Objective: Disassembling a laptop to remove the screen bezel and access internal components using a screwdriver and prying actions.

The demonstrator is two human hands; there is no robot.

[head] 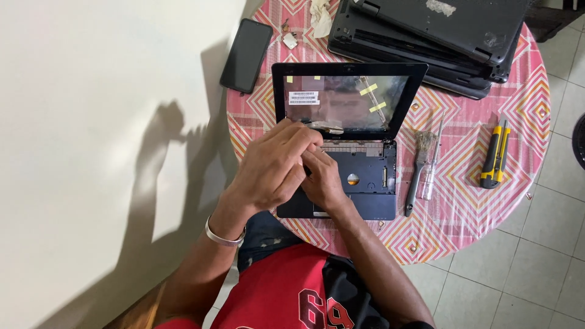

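Closest to the lens, the left hand arches over the stripped netbook, fingers curled narrow and bunched together at the hinge strip; whether they pinch anything I cannot tell. Tucked just under it, the right hand presses on the bare base where the keyboard would sit, fingertips meeting the left's, its grip hidden too. Reads to me as the teardown stage, working something small loose near the hinge; the next move calls for a fine, steady pull, not force.

Now the room: round surface in a pink patterned cloth, netbook near the front edge. Behind, a stack of dark laptops crowds the open lid. Right of the base lie a brush and a screwdriver, then a yellow utility knife well apart. A black phone hangs over the left rim.
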